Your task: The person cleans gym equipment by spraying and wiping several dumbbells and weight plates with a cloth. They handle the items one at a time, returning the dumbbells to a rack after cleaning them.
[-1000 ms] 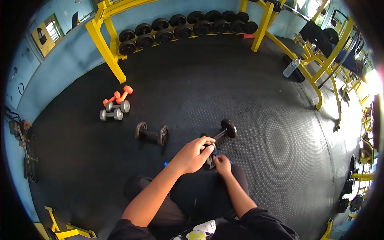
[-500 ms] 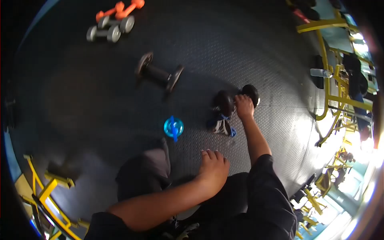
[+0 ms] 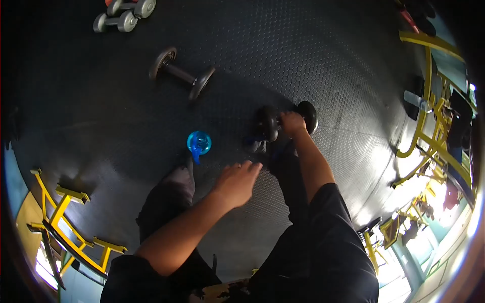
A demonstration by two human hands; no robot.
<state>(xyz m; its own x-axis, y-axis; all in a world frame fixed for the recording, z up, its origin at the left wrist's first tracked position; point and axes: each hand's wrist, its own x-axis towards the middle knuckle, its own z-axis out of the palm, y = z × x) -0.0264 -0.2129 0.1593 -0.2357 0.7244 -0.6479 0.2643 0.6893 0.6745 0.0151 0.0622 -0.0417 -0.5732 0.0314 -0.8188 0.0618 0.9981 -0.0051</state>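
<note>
My right hand (image 3: 293, 122) is wrapped around the handle of a black dumbbell (image 3: 307, 115), which is low by the floor near my right foot. One round head shows on each side of the hand. A shoe (image 3: 257, 146) is partly visible just below the dumbbell. My left hand (image 3: 236, 183) hangs between my legs, its fingers loosely bent with nothing visible in them. Left of it stands a translucent blue bottle (image 3: 199, 143) with a darker blue handle, beside my left foot. The left hand does not touch the bottle.
Another large dumbbell (image 3: 181, 74) lies ahead on the black textured mat (image 3: 323, 60). Grey dumbbells (image 3: 115, 22) are at the far left. Yellow gym frames stand on the left (image 3: 60, 207) and right (image 3: 427, 111), with a clear bottle (image 3: 415, 100) by the right one.
The view has shifted, so floor objects sit higher and further left. My left hand has moved forward and left, and my right leg shows more. My right hand stays on the dumbbell.
</note>
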